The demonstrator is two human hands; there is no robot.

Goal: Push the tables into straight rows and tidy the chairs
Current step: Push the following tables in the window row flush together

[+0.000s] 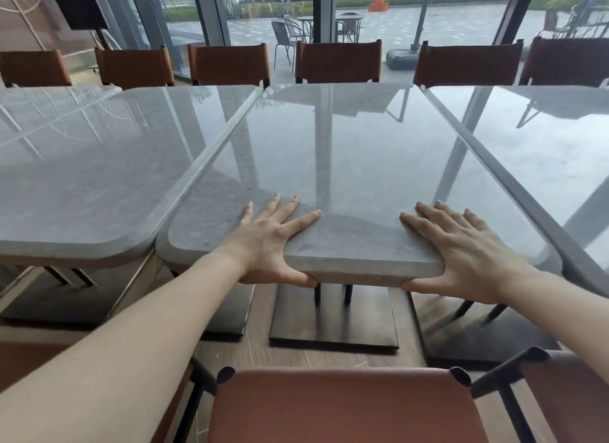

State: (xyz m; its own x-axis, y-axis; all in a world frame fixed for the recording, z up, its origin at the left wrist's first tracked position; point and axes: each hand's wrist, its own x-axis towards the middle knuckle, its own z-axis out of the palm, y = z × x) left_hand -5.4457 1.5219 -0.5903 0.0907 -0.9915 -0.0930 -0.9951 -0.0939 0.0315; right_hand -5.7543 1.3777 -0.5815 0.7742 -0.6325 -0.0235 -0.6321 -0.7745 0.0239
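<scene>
The middle table [346, 165] has a pale grey, faintly mottled stone-like top with a glossy sheen that mirrors the window frames in darker grey streaks. The table to its left [85, 165] and the table to its right [553, 146] carry the same grey mottling. Under the middle table sits a flat black base plate [333, 324] on a brown wood-grain floor [296, 357]. Beyond the middle table, a row of chairs [338, 61] shows rust-orange backs on black frames; the chair nearest the camera [342, 406] is the same rust-orange.
</scene>
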